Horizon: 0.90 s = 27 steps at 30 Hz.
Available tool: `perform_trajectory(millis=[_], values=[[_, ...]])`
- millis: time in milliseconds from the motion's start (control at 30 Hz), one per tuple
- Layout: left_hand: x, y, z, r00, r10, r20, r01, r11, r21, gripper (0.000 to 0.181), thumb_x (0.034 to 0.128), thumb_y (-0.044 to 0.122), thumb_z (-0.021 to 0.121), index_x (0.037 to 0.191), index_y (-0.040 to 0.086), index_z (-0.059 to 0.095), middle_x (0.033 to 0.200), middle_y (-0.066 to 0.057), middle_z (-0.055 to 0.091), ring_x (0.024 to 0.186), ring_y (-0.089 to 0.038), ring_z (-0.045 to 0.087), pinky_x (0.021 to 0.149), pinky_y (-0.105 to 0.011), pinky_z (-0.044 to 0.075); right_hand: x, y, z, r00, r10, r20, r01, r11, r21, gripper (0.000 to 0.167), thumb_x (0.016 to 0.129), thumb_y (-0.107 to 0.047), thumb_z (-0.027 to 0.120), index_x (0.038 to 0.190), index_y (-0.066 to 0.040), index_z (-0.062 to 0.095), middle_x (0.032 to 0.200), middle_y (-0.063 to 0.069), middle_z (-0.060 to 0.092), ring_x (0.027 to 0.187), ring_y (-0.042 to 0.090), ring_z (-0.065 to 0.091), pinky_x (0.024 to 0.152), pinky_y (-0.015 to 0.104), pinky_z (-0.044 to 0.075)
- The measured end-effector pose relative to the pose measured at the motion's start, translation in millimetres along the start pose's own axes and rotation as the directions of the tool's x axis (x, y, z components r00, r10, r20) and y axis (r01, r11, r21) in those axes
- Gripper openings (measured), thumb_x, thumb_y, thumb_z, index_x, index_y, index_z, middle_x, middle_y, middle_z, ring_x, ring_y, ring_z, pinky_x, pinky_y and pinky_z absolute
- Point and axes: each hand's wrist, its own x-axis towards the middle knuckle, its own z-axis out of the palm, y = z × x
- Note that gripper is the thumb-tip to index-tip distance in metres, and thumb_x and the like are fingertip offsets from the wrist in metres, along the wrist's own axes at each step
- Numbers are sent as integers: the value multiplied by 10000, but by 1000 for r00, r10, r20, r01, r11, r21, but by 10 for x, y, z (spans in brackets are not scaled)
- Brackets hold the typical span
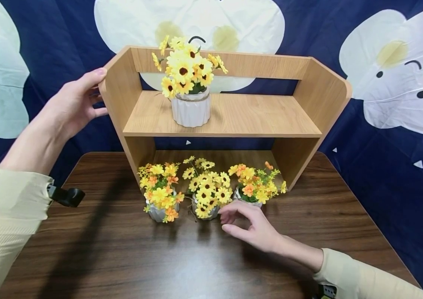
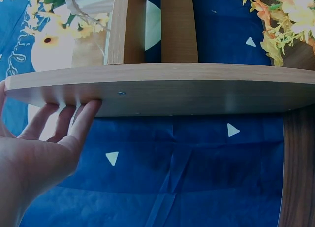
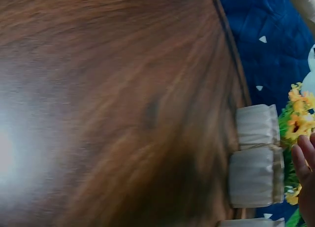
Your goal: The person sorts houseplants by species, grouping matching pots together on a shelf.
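My left hand (image 1: 73,101) rests against the left side panel (image 1: 119,89) of a wooden two-tier shelf. In the left wrist view its straight fingers (image 2: 81,121) press the panel's outer face; the thumb touches its front edge. On the table, my right hand (image 1: 252,228) hovers with loosely bent fingers, thumb and index apart, holding nothing. It is just in front of the middle pot of yellow daisies (image 1: 205,193) and the right pot of orange and yellow flowers (image 1: 254,185). A third, similar orange-yellow pot (image 1: 161,195) stands at left. White ribbed pots (image 3: 253,175) show in the right wrist view.
A white pot of larger yellow flowers (image 1: 190,106) stands on the upper board (image 1: 249,116), left of centre. The lower board (image 1: 215,160) lies behind the row of pots. Dark wooden table (image 1: 151,261) extends in front; a blue cloud-patterned cloth (image 1: 308,25) hangs behind.
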Motion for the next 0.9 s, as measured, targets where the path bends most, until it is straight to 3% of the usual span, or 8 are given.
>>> perform_trajectory(millis=[233, 467, 567, 733, 900], values=[[-5, 3, -13, 1000, 0, -4, 0, 1000, 2, 560, 1019, 447, 605, 1539, 334, 432, 1614, 104, 257, 1464, -196, 243, 1232, -436, 282, -139, 128, 83, 987, 156, 46, -153, 986, -58, 253, 956, -164, 740, 1200, -145, 681, 1039, 89, 735, 897, 107, 716, 799, 316, 612], [-1, 3, -10, 1000, 0, -1, 0, 1000, 9, 559, 1021, 449, 600, 1540, 331, 430, 1600, 100, 277, 1440, -183, 272, 1116, -369, 381, -188, 205, 150, 939, 343, 10, -342, 938, -58, 375, 945, -241, 757, 1234, -21, 666, 1098, 157, 736, 936, 242, 740, 848, 374, 615], [2, 2, -13, 1000, 2, -1, -2, 1000, 6, 560, 1019, 449, 606, 1538, 331, 434, 1605, 99, 272, 1443, -189, 269, 1126, -382, 373, -193, 224, 168, 909, 416, -20, -416, 905, -84, 463, 931, -279, 771, 1280, -6, 639, 1164, 163, 728, 981, 276, 739, 861, 366, 615], [-2, 6, -3, 1000, 2, 0, -2, 1000, 8, 562, 1015, 449, 611, 1536, 328, 438, 1602, 101, 269, 1447, -193, 259, 1179, -422, 333, -182, 252, 206, 836, 544, -74, -549, 826, -129, 609, 902, -357, 793, 1381, -52, 574, 1282, 161, 704, 1054, 299, 744, 900, 357, 609], [-6, 3, 1, 1000, 5, 7, -5, 1000, 7, 558, 1021, 446, 602, 1538, 321, 435, 1595, 101, 272, 1445, -193, 261, 1094, -366, 400, -138, 265, 256, 775, 621, -117, -632, 768, -106, 828, 877, -417, 811, 1531, -80, 430, 1495, 226, 548, 1127, 353, 728, 961, 416, 585]])
